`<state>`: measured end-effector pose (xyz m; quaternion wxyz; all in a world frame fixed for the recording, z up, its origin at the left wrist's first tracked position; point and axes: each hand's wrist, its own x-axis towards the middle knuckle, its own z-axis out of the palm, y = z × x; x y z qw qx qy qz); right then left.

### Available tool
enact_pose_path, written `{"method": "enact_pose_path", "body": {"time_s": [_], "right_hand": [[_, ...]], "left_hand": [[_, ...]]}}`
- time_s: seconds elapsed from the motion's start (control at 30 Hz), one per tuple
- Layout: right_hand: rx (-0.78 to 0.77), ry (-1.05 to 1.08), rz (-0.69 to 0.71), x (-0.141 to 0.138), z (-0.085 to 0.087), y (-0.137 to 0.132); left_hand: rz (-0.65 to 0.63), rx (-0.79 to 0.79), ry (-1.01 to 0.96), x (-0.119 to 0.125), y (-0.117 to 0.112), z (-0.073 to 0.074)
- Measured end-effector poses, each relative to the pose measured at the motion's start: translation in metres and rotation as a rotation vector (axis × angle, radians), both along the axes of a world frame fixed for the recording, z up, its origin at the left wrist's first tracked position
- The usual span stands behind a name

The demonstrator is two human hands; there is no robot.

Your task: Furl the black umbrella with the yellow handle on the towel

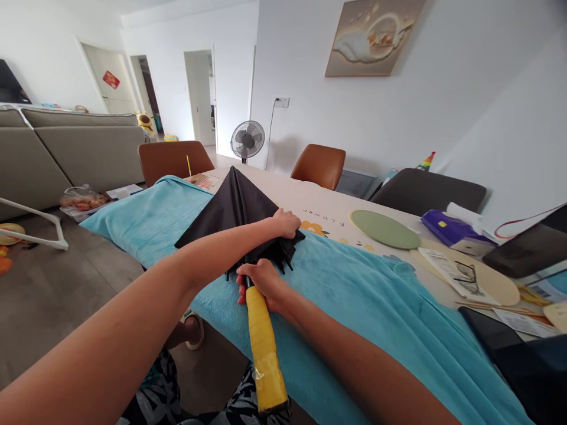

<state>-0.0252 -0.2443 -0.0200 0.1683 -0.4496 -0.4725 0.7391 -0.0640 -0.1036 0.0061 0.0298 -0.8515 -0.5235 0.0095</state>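
Note:
A black umbrella [221, 206], partly folded with its canopy loose, lies over a turquoise blanket [354, 295], its tip pointing away from me. Its yellow tape-wrapped handle [264, 348] points back toward my lap. Reaching across from the left, my left hand [287, 224] is closed on the canopy's right edge; its fingertips are partly hidden. My right hand [263, 281] wraps round the dark shaft just above the handle. Several rib ends stick out between the two hands.
The blanket covers the near part of a table [274, 180]. To the right are a green placemat [384, 229], a purple tissue pack [456, 229], glasses [468, 277] and a black tablet-like slab [496, 342]. Chairs [319, 166] and a fan [247, 140] stand beyond.

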Motion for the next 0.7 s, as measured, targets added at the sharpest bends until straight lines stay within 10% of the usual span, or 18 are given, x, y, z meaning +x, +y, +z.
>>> {"method": "enact_pose_path", "body": {"time_s": [0.23, 0.43, 0.7], "right_hand": [[-0.04, -0.012, 0.015, 0.0, -0.003, 0.003], [-0.033, 0.008, -0.011, -0.002, -0.009, 0.005], [-0.027, 0.036, -0.037, -0.003, -0.007, 0.005]], "left_hand": [[0.092, 0.343, -0.365, -0.016, -0.004, 0.033], [0.227, 0.578, -0.676, -0.097, -0.029, 0.072], [0.407, 0.615, -0.877, -0.195, -0.086, 0.03]]}}
